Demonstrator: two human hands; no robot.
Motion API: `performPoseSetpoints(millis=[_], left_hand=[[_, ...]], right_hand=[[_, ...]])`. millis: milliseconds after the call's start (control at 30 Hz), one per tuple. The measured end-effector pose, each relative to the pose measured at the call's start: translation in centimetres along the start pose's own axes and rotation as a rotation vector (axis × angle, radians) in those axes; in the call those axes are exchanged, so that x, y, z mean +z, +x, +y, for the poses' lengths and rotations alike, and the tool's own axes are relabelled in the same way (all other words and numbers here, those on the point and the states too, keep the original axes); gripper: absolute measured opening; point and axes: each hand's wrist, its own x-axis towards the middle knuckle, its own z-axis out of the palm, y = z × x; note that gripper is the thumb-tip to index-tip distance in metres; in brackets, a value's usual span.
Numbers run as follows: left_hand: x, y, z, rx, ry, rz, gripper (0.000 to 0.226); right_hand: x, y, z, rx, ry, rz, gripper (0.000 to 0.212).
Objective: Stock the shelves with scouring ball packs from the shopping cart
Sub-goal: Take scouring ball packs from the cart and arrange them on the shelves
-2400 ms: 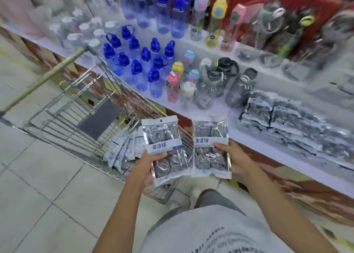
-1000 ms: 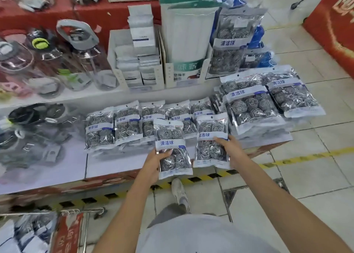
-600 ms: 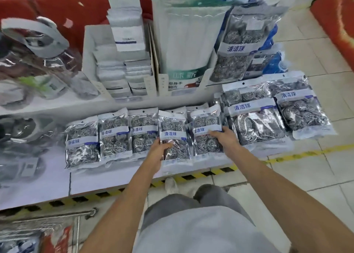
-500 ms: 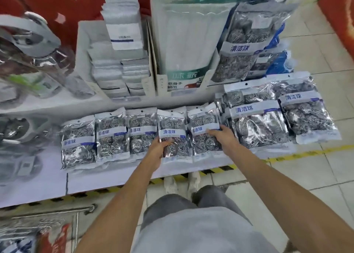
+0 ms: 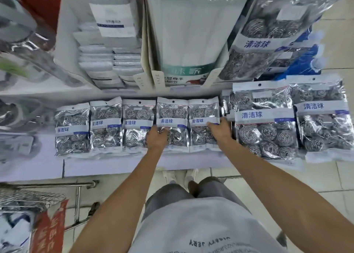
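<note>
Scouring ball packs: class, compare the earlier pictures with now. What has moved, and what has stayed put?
The two packs went from over the cart to the shelf row: left hand holds the left pack, right hand rests on the right pack. The three shelf packs to their left stayed put.

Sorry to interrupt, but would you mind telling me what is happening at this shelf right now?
A person is stocking scouring ball packs. The left hand rests on one small pack and the right hand on the neighbouring pack, both lying flat in a row of small packs on the lower shelf. Larger packs lie to the right. The shopping cart stands at lower left.
</note>
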Motion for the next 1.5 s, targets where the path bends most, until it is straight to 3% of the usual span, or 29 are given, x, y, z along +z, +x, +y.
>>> performPoseSetpoints(millis=[133, 333, 500, 667, 867, 1000, 1133, 1300, 1500], left_hand=[[0.1, 0.1, 0.6, -0.015, 0.046, 0.021, 0.043], [0.3, -0.4, 0.9, 0.017, 0.183, 0.048, 0.06], [-0.2, -1.6, 0.7, 0.078, 0.198, 0.041, 0.062], [-1.4, -3.7, -0.2, 0.224, 0.26, 0.058, 0.047], [-3.8, -7.2, -1.5, 0.352, 0.378, 0.097, 0.045], [-6.1, -10.1, -3.3, 0.433, 0.474, 0.232, 0.04], [-8.2, -13.2, -6.4, 0.366, 0.495, 0.353, 0.049], [-10.7, -18.2, -11.9, 0.202, 0.461, 0.528, 0.052], [-12.4, -25.5, -20.6, -0.009, 0.294, 0.734, 0.045]], right_hand=[[-0.1, 0.8, -0.4, -0.02, -0.035, -0.03, 0.065], [-0.4, 0.6, -0.5, -0.069, -0.079, -0.039, 0.074], [-1.0, -0.9, -0.2, -0.226, -0.226, -0.025, 0.076], [-1.6, -3.8, 0.0, -0.421, -0.462, -0.049, 0.077], [-1.7, -7.6, -0.1, -0.69, -0.726, -0.087, 0.05], [-0.8, -9.9, -1.1, -0.878, -0.875, -0.175, 0.041], [1.0, -12.7, -1.6, -1.126, -0.99, -0.271, 0.04], [5.2, -16.5, -1.5, -1.356, -1.063, -0.417, 0.054], [11.3, -22.0, 1.1, -1.516, -1.108, -0.621, 0.055]])
